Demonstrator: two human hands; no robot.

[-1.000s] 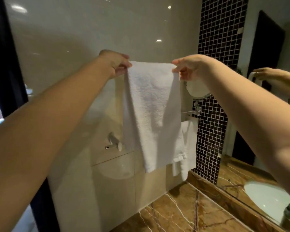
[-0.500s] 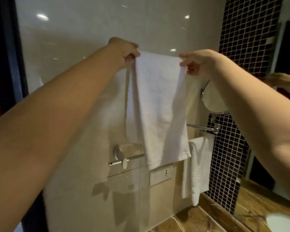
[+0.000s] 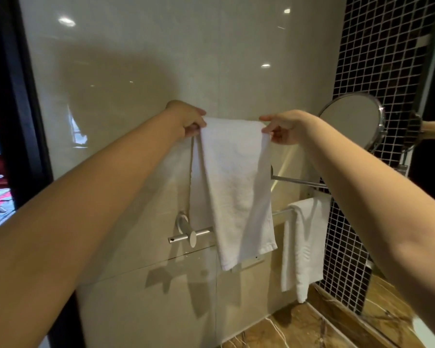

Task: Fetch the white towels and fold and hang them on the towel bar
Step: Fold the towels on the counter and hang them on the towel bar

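Observation:
A folded white towel (image 3: 234, 187) hangs in the air in front of the beige wall. My left hand (image 3: 187, 119) pinches its top left corner and my right hand (image 3: 284, 126) pinches its top right corner. The towel's lower half covers the middle of the chrome towel bar (image 3: 186, 237), whose left end and bracket show below my left hand. A second white towel (image 3: 303, 244) hangs folded over the bar's right part.
A round chrome mirror (image 3: 353, 119) on an arm (image 3: 299, 182) sticks out from the black mosaic wall (image 3: 377, 59) at the right. A brown marble counter (image 3: 299, 330) lies below. A dark door frame (image 3: 15, 109) stands at the left.
The view has tilted up and moved closer to the wall. Both hands hold the towel as before, and it now hangs lower in front of the bar.

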